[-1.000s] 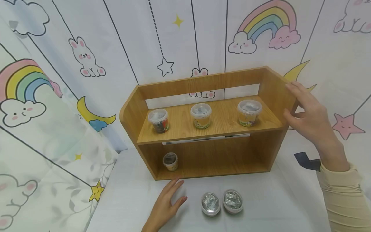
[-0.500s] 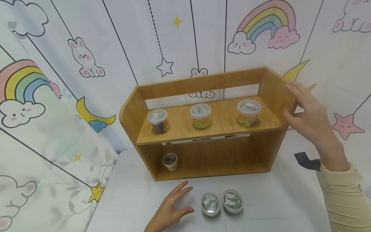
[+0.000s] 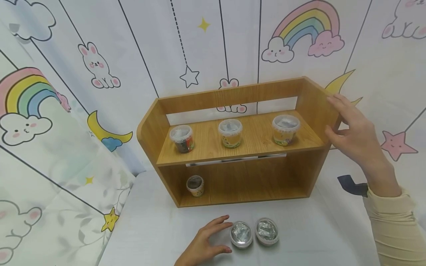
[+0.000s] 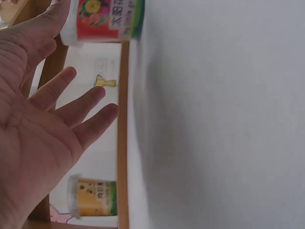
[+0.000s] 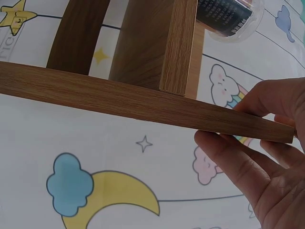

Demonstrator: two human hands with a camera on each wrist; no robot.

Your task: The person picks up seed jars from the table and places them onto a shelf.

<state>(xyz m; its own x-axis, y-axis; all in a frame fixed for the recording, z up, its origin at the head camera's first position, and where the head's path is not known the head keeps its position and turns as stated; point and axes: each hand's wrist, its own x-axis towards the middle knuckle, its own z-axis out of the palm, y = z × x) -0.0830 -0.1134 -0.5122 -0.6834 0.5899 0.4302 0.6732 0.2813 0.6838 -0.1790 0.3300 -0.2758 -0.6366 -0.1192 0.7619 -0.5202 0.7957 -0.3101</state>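
My left hand (image 3: 204,242) reaches in from the front, thumb and fingers spread at the left side of a small lidded tub (image 3: 241,235). Its index fingertip is at the lid's rim; I cannot tell whether it touches. In the left wrist view that tub (image 4: 102,19) has a red flower label and is partly cut off. A second lidded tub (image 3: 267,231) stands close on its right. My right hand (image 3: 356,133) grips the right side panel of the two-tier wooden shelf (image 3: 253,181). The right wrist view shows the panel's edge (image 5: 128,105) between thumb and fingers.
On the upper tier stand three lidded tubs: left (image 3: 182,138), middle (image 3: 230,133) and right (image 3: 286,130). A smaller tub (image 3: 195,186) sits at the lower tier's left end. Behind the shelf hangs a cartoon-printed curtain (image 3: 213,44). White cloth (image 3: 149,229) covers the table.
My left hand has moved right across the cloth, from in front of the shelf's lower left to the left tub. The right hand stays on the side panel, and the tubs have not moved.
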